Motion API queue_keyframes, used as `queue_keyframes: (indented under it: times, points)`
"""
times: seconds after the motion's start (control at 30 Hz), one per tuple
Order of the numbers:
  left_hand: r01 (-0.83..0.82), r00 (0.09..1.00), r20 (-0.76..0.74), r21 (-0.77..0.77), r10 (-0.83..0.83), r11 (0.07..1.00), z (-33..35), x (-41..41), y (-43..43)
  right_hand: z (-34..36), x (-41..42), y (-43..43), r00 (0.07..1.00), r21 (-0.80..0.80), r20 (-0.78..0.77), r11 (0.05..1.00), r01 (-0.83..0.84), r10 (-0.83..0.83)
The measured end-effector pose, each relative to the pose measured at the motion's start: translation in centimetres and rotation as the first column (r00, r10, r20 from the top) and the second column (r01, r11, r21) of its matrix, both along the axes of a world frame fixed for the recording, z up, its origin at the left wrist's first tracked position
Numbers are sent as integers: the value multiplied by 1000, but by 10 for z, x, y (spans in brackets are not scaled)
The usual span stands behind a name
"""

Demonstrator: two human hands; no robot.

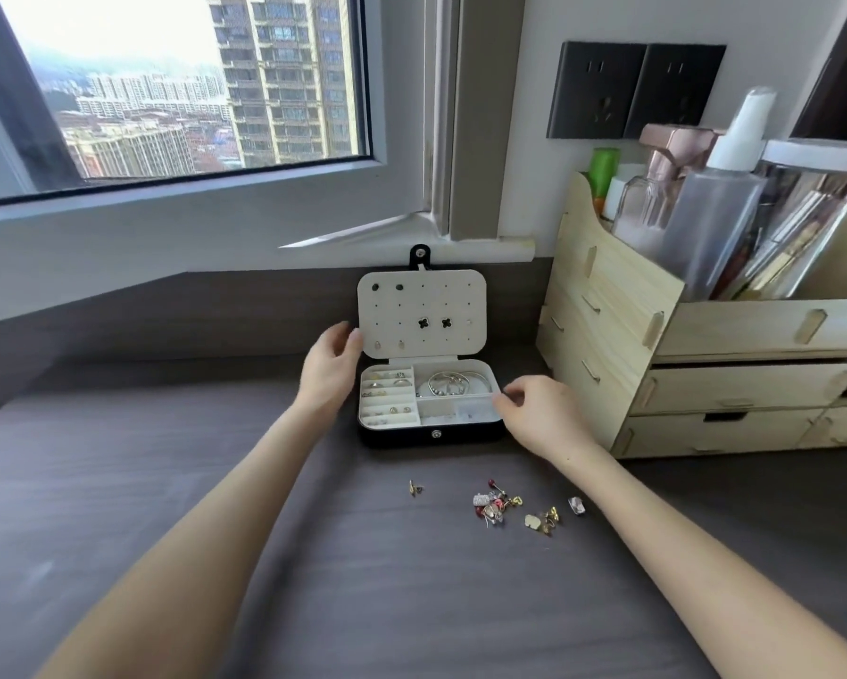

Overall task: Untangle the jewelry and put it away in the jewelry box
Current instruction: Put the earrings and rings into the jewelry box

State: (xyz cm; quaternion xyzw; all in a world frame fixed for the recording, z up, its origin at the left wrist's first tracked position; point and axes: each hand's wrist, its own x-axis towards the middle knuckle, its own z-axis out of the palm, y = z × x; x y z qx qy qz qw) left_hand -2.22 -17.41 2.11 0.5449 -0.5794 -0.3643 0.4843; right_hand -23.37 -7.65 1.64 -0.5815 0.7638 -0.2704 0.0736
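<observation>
so the setup: dark wood-grain desk [362,605] under a window [166,90], with a pale wooden desk organizer [705,335] crammed in on the right, full of stuff like a frosted spray bottle [720,208] and a green tube [603,169], and two black wall sockets [637,90] above it. The organizer sits near the jewelry box [431,433] on its right side, so the right hand [539,414] is working in the gap between them. The box itself is black outside and cream inside, lying open at the back of the desk with its lid [421,345] standing up. The lid panel has a pair of black clover studs [434,323] pinned on it. Ring slots [387,389] on the left hold a few rings, and silver bracelets [448,384] sit in the top right compartment. Left hand [331,365] is against the lid's left edge, fingers loosely curved, can't tell if it's actually pinching it. Right hand's fingers are curled at the box's right rim, can't tell if they've got anything. The tangled earring pile [497,504] is on the desk in front of the box, with one gold earring [415,488] lying apart to its left
</observation>
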Motion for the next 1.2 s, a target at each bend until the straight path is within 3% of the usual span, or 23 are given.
queue_keyframes:
  times: [0.13,0.3,0.63,0.93,1.07,1.2]
  points:
    - [-50,995,-84,-10,49,999,-2,-10,-16,-2,-1,-10,995,-36,100,999,-1,4]
    - [-102,992,-88,-82,95,991,1,-5,-12,4,1,-8,991,-48,133,999,-6,13]
    - [-74,975,-212,-52,62,996,24,61,83,37,41,84,973,-54,158,985,-162,169]
    - [-150,982,-117,12,150,989,4,125,210,14,99,197,919,18,293,960,-279,262]
    - [-177,984,-4,37,177,984,-9,141,222,6,105,212,924,7,251,954,-299,287]
    - [-157,977,154,53,148,986,-6,139,214,18,93,205,930,89,111,929,-359,349]
